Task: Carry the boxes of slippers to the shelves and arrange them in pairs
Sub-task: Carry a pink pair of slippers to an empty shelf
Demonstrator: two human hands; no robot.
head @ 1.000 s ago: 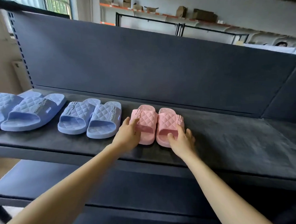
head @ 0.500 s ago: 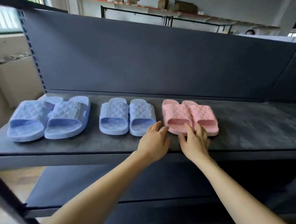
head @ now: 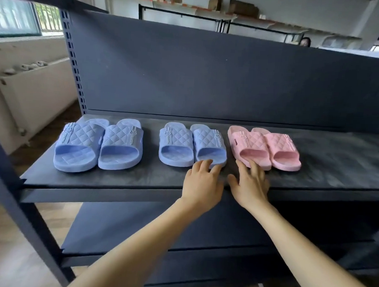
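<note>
The left forearm (head: 139,248) and the right forearm (head: 305,257) stretch forward, converging. The left hand (head: 203,183) lies palm down at the front edge of the shelf (head: 116,179), fingers straight and slightly spread; the right hand (head: 251,187) lies just beside it, equally flat, thumb splayed toward the left hand

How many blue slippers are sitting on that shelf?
4: two in the left blue pair at the left end of the shelf, two in the middle blue pair beside the pink pair. None looks hidden.
</note>
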